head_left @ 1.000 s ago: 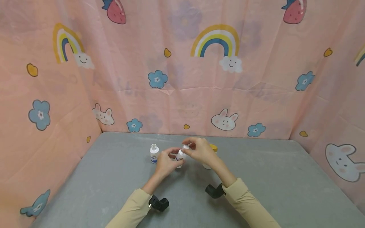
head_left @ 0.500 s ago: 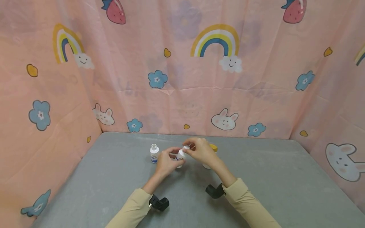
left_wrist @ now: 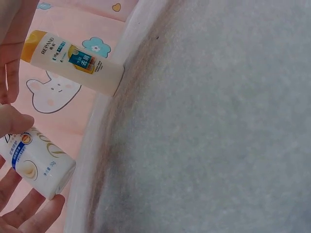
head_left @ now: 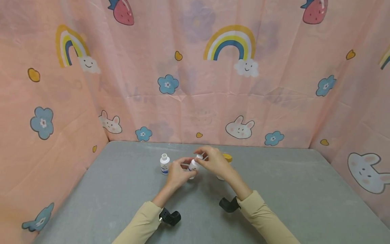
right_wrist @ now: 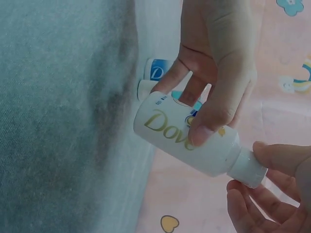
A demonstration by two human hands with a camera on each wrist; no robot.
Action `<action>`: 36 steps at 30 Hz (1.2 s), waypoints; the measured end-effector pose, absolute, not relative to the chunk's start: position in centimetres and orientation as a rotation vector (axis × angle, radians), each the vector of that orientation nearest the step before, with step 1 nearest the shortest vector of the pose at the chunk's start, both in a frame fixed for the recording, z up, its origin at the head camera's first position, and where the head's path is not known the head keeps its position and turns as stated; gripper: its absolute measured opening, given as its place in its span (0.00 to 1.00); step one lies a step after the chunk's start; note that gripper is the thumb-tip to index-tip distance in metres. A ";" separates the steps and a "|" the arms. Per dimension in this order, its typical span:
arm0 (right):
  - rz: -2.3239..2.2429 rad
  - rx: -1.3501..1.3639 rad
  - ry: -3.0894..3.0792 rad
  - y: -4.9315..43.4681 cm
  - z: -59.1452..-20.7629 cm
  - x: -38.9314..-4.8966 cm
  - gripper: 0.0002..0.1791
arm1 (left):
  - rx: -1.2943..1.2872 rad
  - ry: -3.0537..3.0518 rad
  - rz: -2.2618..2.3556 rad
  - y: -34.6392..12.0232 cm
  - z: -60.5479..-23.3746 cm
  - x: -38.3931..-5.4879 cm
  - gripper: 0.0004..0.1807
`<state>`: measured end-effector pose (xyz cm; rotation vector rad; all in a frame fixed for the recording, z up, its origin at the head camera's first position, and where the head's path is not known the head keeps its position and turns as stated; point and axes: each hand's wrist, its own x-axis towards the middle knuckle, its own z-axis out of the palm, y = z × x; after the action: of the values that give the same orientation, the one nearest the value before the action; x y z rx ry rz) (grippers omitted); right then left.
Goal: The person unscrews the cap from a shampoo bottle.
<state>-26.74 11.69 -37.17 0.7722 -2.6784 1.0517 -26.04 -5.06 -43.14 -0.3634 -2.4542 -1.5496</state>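
My left hand (head_left: 177, 174) grips a small white Dove bottle (right_wrist: 182, 133), tilted, with its neck toward my right hand. Fingers and thumb wrap its body, and in the left wrist view the lower label of the bottle (left_wrist: 43, 162) shows beside the thumb. Fingertips of my right hand (head_left: 217, 162) pinch the white cap (right_wrist: 248, 169) at the bottle's neck. To the left of my left hand, an uncapped white bottle with a blue label (head_left: 165, 165) stands upright on the table. A yellow-capped shampoo bottle (left_wrist: 80, 63) stands behind my right hand, which partly hides it in the head view.
The grey table (head_left: 122, 189) runs back to a pink patterned curtain (head_left: 207, 101), which also closes off both sides. Behind my left hand in the right wrist view are a blue-labelled bottle (right_wrist: 158, 70) and a partly hidden white one with teal (right_wrist: 146, 90).
The right fingers and the cap have shifted very slightly at the bottle's neck. The left hand, the held bottle and the standing bottles stay almost where they were.
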 end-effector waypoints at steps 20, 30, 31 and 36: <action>1.092 0.653 -2.723 11.4 -37.3 -26.7 0.19 | -0.372 -2.408 -1.577 -5.2 -43.4 -26.1 0.21; 1.147 0.729 -2.691 11.6 -37.3 -26.7 0.17 | -0.394 -2.416 -1.563 -5.2 -43.7 -26.2 0.22; 1.150 0.739 -2.693 11.7 -37.3 -26.6 0.18 | -0.398 -2.416 -1.561 -5.2 -43.8 -26.1 0.22; 1.122 0.727 -2.706 11.8 -37.2 -26.5 0.18 | -0.399 -2.411 -1.563 -5.1 -44.0 -26.1 0.23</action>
<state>-26.49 11.80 -37.21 0.7269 -2.7058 1.1220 -26.06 -5.08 -43.96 -0.3990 -2.4107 -1.5630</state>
